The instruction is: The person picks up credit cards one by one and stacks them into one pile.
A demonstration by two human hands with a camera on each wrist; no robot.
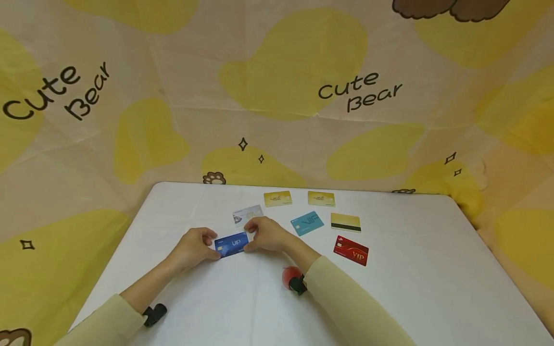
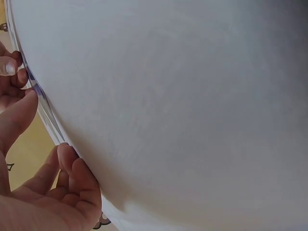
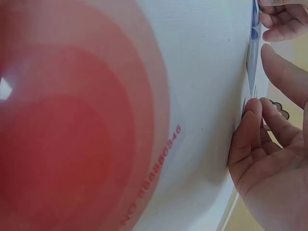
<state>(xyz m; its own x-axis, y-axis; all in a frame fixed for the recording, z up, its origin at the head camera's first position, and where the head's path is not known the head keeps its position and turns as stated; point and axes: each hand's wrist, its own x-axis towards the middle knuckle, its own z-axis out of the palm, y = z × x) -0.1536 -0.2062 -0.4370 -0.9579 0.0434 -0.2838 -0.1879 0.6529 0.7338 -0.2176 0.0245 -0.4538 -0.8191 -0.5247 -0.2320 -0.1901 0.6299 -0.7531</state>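
A blue VIP card (image 1: pixel 231 244) lies at the near middle of the white table, between both hands. My left hand (image 1: pixel 192 247) holds its left end, thumb at the lower corner and forefinger near the upper one. At the right end, my right hand (image 1: pixel 268 234) grips the card with curled fingers and the thumb by the lower corner. Both wrist views show the card edge-on, as a thin strip (image 3: pixel 253 43). Just behind it, a silver-grey card (image 1: pixel 246 215) is partly covered by the right fingers.
Two gold cards (image 1: pixel 278 198) lie at the back. Rightward are a teal VIP card (image 1: pixel 307 223), a gold card with a dark stripe (image 1: pixel 345 222) and a red VIP card (image 1: pixel 351 250). Below the right wrist is a red round design (image 3: pixel 86 134) with a printed number.
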